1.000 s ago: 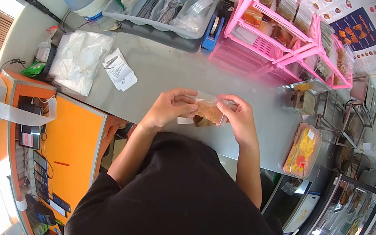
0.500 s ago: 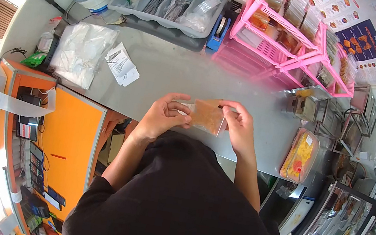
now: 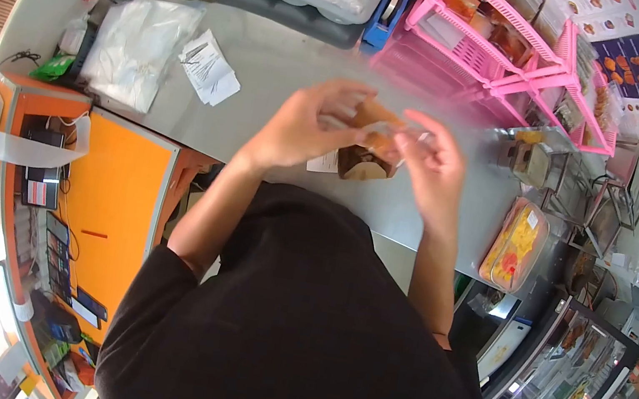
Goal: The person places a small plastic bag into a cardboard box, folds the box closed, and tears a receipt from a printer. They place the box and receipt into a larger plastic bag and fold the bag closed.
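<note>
The left hand (image 3: 308, 126) pinches the orange packet (image 3: 381, 140) above the box (image 3: 366, 173) on the counter's (image 3: 293, 56) near side; blur hides whether the right hand (image 3: 433, 166), at its right, grips. An uneven tug could spill contents beside the box.

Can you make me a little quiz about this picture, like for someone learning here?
1. True or false: the printed papers lie on the counter, to the right of the white plastic stack.
2. What colour are the plastic racks? A: green, B: pink, C: black.
3. Which is nearer the right hand: the brown box or the container of yellow food?

Key: 1 true; 2 B; 3 the brown box.
</note>
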The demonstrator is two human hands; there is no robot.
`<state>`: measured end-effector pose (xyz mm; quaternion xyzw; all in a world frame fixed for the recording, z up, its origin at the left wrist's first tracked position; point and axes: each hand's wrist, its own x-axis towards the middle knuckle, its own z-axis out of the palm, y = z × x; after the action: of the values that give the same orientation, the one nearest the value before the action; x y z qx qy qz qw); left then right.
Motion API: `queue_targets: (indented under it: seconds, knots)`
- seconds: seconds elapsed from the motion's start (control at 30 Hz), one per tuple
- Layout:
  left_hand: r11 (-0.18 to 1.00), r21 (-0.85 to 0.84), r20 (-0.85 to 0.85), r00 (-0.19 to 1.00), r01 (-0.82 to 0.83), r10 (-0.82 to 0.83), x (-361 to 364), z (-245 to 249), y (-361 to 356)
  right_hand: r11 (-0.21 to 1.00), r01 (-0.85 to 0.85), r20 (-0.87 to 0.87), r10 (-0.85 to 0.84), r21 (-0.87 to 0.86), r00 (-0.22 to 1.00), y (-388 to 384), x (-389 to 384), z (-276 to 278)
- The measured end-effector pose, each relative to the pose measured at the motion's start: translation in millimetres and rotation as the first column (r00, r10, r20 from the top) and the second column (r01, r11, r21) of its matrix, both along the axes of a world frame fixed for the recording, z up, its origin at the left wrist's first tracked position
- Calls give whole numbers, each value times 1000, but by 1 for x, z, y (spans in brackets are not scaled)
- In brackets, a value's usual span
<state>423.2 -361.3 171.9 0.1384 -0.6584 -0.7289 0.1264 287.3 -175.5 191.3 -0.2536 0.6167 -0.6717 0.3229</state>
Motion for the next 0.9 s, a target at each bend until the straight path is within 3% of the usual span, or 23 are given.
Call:
queue_targets:
  seconds: [0.1, 0.2, 0.3, 0.4, 0.43, 0.5, 0.6, 0.7, 0.8, 0.9]
  knots:
    - [994, 87, -60, 997, 63, -58, -9, 38, -9, 996, 31, -223, -49, -81, 974, 1, -9, 32]
    - [994, 52, -42, 995, 95, -93, -13, 30, -8, 998, 60, -218, -58, 0, 974, 4, -17, 26]
    - [985, -165, 26, 999, 45, -41, -4, -9, -3, 986, -5, -431, 77, 166, 899, 18, -25, 2]
    - [943, -333, 267, 961, 21, 73, 18, -46, 7, 940, -49, -486, 219, 338, 846, 26, -18, -21]
    - [923, -375, 292, 956, 89, 27, 26, -68, 8, 928, -38, -493, 232, 372, 839, 28, -14, -32]
    - [864, -453, 347, 936, 222, -58, 39, -98, 9, 908, 8, -620, 279, 419, 734, 29, -8, -58]
    - [872, -370, 453, 882, 320, -131, 49, -95, 12, 897, -8, -713, 356, 441, 604, 21, 3, -80]
    - [884, -404, 406, 912, 236, -58, 48, -94, 16, 876, -69, -751, 448, 478, 484, 15, 11, -104]
    - [889, -398, 419, 907, 225, -42, 46, -88, 18, 896, -28, -628, 333, 443, 703, 14, 22, -121]
    - [895, -391, 419, 908, 214, -34, 46, -89, 22, 906, 99, -573, 173, 412, 801, 10, 21, -127]
